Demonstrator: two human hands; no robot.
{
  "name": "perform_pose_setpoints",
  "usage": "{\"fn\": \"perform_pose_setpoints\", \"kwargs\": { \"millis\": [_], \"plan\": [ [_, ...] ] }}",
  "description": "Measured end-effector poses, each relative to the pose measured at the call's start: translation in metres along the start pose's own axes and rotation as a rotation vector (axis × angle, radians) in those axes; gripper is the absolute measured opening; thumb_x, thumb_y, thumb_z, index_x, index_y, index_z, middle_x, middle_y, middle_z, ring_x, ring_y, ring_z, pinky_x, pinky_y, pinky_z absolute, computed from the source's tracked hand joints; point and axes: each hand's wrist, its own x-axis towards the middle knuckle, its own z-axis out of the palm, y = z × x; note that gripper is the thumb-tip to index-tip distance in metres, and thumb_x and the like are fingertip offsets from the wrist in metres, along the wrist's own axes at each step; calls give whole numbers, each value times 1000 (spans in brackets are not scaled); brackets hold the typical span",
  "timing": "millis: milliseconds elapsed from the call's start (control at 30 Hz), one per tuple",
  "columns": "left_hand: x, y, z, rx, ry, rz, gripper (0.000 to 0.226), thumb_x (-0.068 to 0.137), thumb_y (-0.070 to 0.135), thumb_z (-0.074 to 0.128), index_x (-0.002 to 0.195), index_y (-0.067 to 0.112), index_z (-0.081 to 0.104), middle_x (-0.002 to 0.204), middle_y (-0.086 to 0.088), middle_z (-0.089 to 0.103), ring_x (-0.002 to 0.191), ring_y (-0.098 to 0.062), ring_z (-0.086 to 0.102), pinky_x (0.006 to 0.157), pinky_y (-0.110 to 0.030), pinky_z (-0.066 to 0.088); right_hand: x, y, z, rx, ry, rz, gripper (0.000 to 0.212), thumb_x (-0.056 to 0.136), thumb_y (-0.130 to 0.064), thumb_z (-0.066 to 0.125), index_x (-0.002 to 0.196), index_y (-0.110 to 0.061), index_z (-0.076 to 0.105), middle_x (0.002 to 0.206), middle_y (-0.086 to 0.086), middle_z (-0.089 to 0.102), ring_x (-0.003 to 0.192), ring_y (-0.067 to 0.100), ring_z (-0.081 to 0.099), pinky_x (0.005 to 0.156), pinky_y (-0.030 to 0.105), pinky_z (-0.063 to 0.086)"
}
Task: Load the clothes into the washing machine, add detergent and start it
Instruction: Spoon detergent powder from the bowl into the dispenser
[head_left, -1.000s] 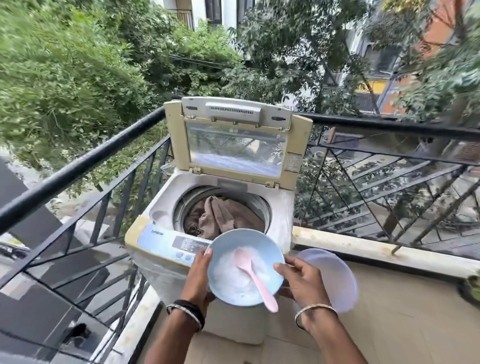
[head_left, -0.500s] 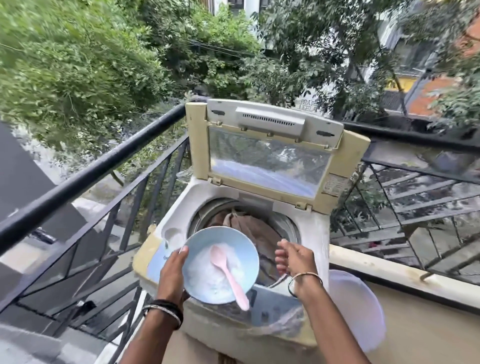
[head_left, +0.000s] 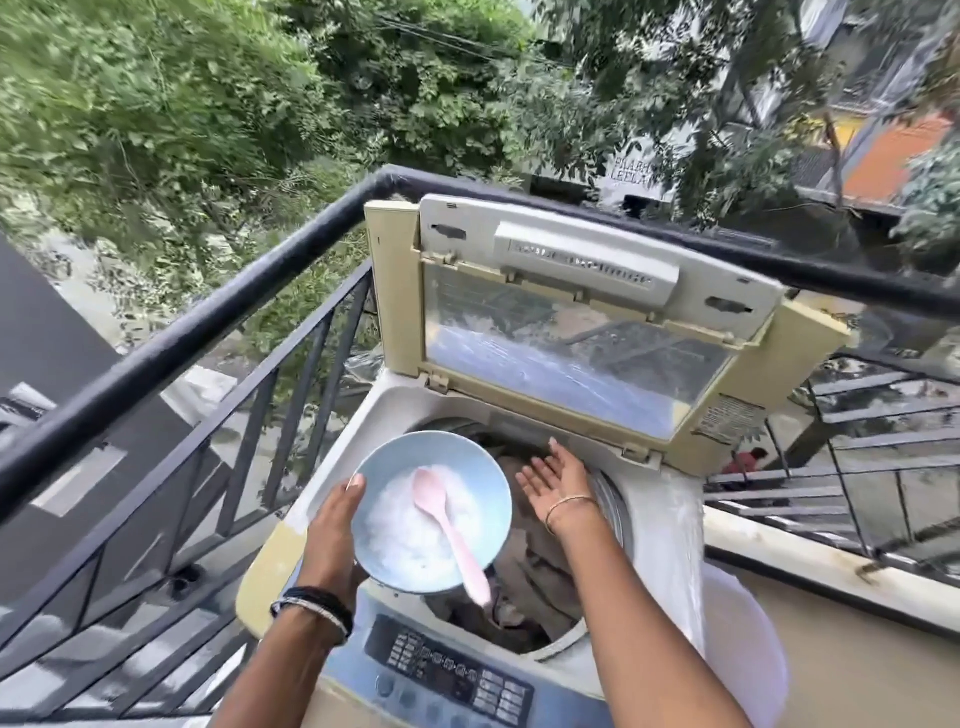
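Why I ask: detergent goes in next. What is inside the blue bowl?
Inside the blue bowl lies white powder, with a pink spoon resting on it, handle poking over the near rim. The powder covers the bowl's bottom, so its depth cannot be seen.

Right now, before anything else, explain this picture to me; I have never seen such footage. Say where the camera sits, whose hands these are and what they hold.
There is no robot here. The one picture comes from a camera worn on a person's head, looking forward and down, so both arms reach in from the bottom edge. The person stands on a balcony at a top-loading washing machine whose lid stands open; brown clothes lie in its drum. The left hand grips a blue bowl, thumb on the rim. In the bowl lie white detergent powder and a pink spoon. The right hand holds nothing: its fingers are straight, spread above the clothes. A control panel faces the person, and a white tub stands beside the machine.
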Motion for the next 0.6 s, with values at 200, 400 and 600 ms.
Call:
{"fn": "perform_pose_setpoints", "kwargs": {
  "millis": [200,400,600],
  "plan": [
    [31,9,-7,-24,-46,-39,77,65,65,73,127,22,59,130,-9,62,118,-35,59,99,-61,45,25,5,18,288,47,24,52,95,-33,49,140,-11,39,144,13,42,137,32,38,108,52,36],
    [55,23,-6,20,-93,-59,63,73,56,69,124,20,60,130,-12,61,116,-35,59,101,-61,43,49,16,28,476,127,5,53,96,-40,42,141,-11,38,102,16,56,132,34,46,109,51,37],
    [77,32,-4,62,-138,-79,50,77,49,60,117,20,64,123,-13,65,113,-36,61,99,-59,45,64,25,39,565,161,-28,58,98,-40,37,146,-7,30,133,19,47,136,33,40,112,51,33]
  ]
}}
